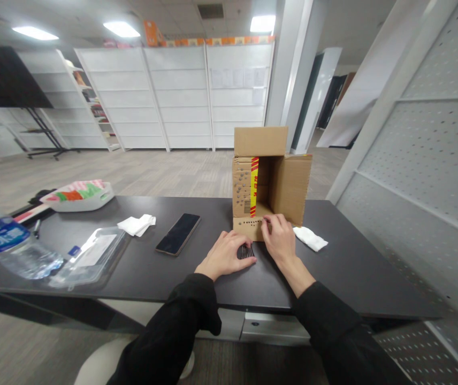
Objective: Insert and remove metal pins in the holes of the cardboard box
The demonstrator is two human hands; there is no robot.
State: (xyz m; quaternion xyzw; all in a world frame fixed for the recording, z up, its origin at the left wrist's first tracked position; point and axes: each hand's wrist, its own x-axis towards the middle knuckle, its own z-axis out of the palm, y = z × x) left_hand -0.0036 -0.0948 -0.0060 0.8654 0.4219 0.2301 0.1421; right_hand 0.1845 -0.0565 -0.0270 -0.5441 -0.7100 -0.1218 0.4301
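An open cardboard box (295, 184) stands on the dark table, its opening facing me, with a row of small dark holes or dots along its lower front flap (245, 229). My left hand (227, 255) rests on the table before the flap, thumb and fingers curved round several thin dark screws or pins (247, 252). My right hand (280, 238) touches the flap's right part with its fingers pinched together; whatever they hold is too small to make out. Round dark marks dot the box's left flap beside yellow-and-red tape (254, 187).
A phone (178, 234), white tissues (136, 224) and a clear plastic case (92, 256) lie to the left. Farther left are a water bottle (10, 240) and a white tray (78, 197). Another tissue (310, 238) lies right of the box. A perforated panel (425, 160) borders the right side.
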